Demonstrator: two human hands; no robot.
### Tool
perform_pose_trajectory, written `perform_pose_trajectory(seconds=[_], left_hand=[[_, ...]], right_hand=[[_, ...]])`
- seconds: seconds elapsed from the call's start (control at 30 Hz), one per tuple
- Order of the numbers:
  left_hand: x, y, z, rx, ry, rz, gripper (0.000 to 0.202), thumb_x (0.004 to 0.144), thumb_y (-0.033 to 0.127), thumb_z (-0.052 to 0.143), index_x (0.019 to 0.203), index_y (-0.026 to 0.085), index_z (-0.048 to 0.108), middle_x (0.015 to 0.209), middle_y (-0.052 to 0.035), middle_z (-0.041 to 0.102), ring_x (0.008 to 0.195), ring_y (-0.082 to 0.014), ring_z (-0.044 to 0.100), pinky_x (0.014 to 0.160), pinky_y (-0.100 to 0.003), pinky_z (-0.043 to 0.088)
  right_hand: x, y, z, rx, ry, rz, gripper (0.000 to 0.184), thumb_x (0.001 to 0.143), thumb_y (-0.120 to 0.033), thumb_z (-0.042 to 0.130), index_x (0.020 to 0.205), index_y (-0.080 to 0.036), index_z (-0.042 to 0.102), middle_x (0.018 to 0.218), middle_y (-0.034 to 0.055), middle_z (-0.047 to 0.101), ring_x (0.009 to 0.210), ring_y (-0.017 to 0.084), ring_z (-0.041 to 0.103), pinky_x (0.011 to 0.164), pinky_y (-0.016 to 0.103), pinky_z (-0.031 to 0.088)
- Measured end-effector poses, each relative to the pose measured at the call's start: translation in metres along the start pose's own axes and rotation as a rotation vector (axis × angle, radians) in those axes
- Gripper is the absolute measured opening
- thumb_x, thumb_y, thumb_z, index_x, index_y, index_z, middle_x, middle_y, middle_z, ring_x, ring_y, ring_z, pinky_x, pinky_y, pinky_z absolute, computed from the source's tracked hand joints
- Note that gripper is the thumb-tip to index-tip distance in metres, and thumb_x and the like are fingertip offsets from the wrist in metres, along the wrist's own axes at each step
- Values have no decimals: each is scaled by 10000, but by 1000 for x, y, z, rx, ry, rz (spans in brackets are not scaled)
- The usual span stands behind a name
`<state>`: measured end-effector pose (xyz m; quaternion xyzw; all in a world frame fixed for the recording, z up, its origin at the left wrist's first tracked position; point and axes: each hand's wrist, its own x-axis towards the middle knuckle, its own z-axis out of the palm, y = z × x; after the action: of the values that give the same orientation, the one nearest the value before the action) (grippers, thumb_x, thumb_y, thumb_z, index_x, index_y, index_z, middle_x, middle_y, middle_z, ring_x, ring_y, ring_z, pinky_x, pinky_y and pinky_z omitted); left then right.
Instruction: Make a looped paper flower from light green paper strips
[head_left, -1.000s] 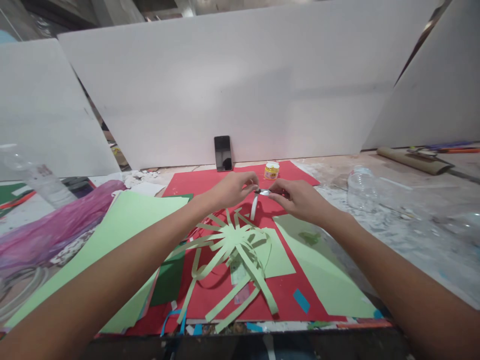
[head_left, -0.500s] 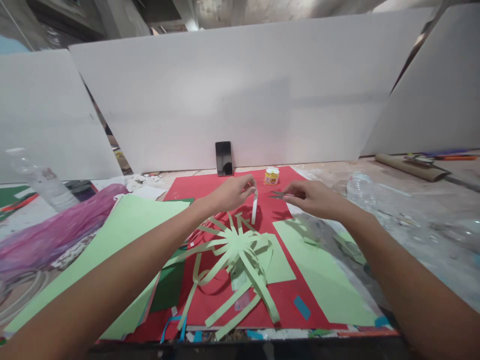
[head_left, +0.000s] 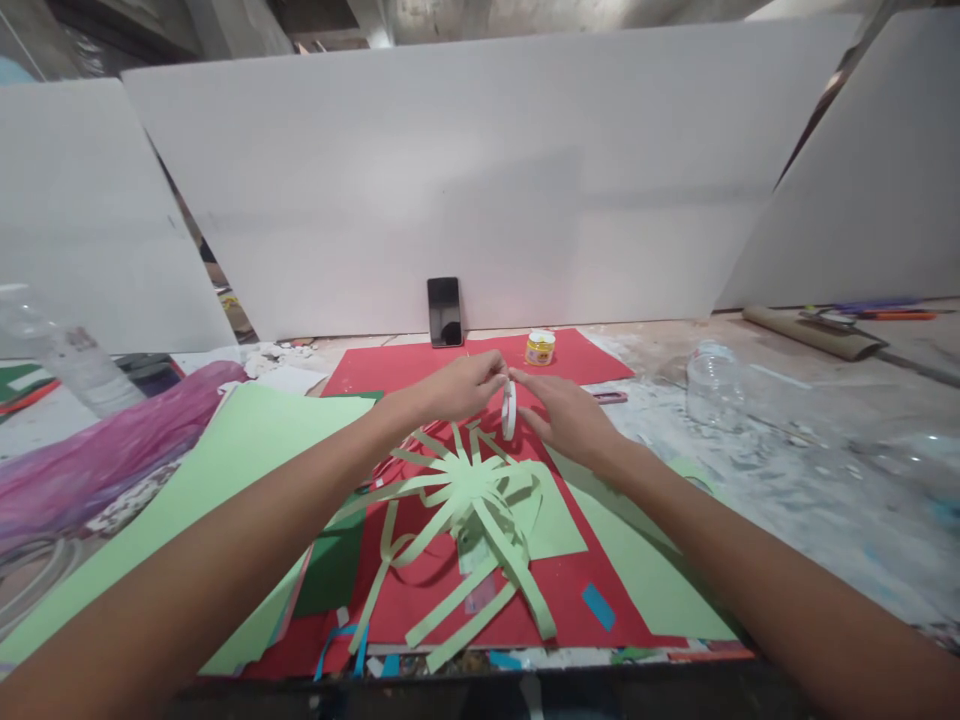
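My left hand [head_left: 480, 385] pinches the top of a narrow white strip [head_left: 509, 412], which hangs as a slim closed loop above red paper. From the other side, my right hand [head_left: 564, 412] meets it, its fingertips closed at the loop's top and its thumb lower down. Just below both hands lies a pale green paper piece cut into many radiating strips [head_left: 472, 480], some of them curled. Behind my right hand a pink object [head_left: 609, 397] lies flat, its kind unclear.
A small yellow jar [head_left: 540, 348] and an upright phone [head_left: 445, 312] stand at the back. Green sheets [head_left: 255, 440] lie left, beside pink plastic [head_left: 172, 420]. Clear bottles [head_left: 714, 385] and a cardboard tube [head_left: 814, 333] are at right. White panels [head_left: 420, 190] close off the back.
The scissors have left my right hand, which moved left to the white strip. The strip hung straight before and now forms a loop. My left hand stayed nearly in place.
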<state>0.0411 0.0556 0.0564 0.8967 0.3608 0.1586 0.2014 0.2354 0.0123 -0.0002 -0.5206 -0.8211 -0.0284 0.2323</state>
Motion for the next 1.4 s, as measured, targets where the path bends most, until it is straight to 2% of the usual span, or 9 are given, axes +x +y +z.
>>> perform_pose_trajectory(seconds=[0.23, 0.33, 0.43, 0.53, 0.7, 0.9, 1.07, 1.23, 1.4], left_hand=[[-3, 6, -11, -263, 39, -86, 288, 906, 485, 439, 906, 216, 541, 844, -34, 597, 655, -151, 534, 523, -269, 411], [-13, 13, -19, -280, 178, -52, 238, 915, 407, 469, 932, 201, 585, 875, -53, 641, 704, -158, 572, 581, -286, 449], [-34, 22, -22, -259, 322, 6, 204, 931, 347, 464, 945, 200, 605, 940, -40, 666, 827, -164, 605, 705, -302, 484], [-57, 30, -14, -154, 425, 82, 161, 940, 297, 469, 950, 205, 600, 974, -31, 667, 920, -164, 606, 820, -310, 474], [-75, 28, 6, 23, 531, 120, 109, 939, 295, 493, 922, 207, 556, 918, -30, 646, 869, -170, 588, 811, -328, 462], [-80, 19, 16, 182, 623, 270, 101, 934, 300, 526, 966, 207, 548, 929, -44, 652, 898, -179, 577, 836, -342, 457], [-81, 17, 18, 216, 639, 323, 149, 912, 306, 567, 1039, 228, 550, 970, -49, 671, 920, -190, 593, 868, -368, 465], [-84, 18, 2, 168, 575, 261, 219, 846, 325, 656, 1036, 235, 594, 1019, -57, 665, 966, -200, 606, 872, -363, 477], [-127, 32, -12, -18, 486, -35, 121, 863, 319, 601, 762, 256, 623, 698, 19, 659, 629, -154, 597, 578, -289, 488]], right_hand=[[7, 4, -3, 21, 218, 122, 310, 876, -228, 491, 1135, -196, 658, 1034, 79, 731, 912, 269, 666, 763, 365, 472], [9, 16, -16, -2, 158, 234, 239, 865, -269, 515, 991, -205, 707, 858, 73, 739, 774, 247, 661, 661, 336, 456], [7, 22, -29, 26, 94, 279, 234, 806, -292, 594, 994, -220, 713, 927, 88, 720, 864, 269, 632, 677, 351, 452], [3, 8, -40, 415, 101, 282, 318, 796, -379, 630, 1063, -213, 674, 1099, 101, 665, 901, 231, 611, 746, 350, 470], [-3, -36, -43, 1227, -242, 339, 367, 861, -529, 540, 855, -178, 646, 764, 43, 591, 630, 122, 509, 580, 257, 434], [-9, -52, -39, 1547, -538, 491, 303, 821, -453, 645, 726, -169, 599, 635, -15, 499, 513, 69, 408, 422, 183, 299], [-10, -57, -38, 1598, -529, 577, 235, 768, -365, 693, 710, -178, 563, 616, -22, 503, 483, 61, 378, 392, 175, 261], [-8, -55, -32, 1505, -357, 544, 243, 740, -365, 703, 710, -192, 536, 622, -37, 496, 472, 58, 377, 409, 197, 254], [-9, -37, -37, 1050, -116, 314, 279, 839, -468, 597, 790, -195, 628, 706, 0, 592, 565, 98, 483, 512, 249, 362]])
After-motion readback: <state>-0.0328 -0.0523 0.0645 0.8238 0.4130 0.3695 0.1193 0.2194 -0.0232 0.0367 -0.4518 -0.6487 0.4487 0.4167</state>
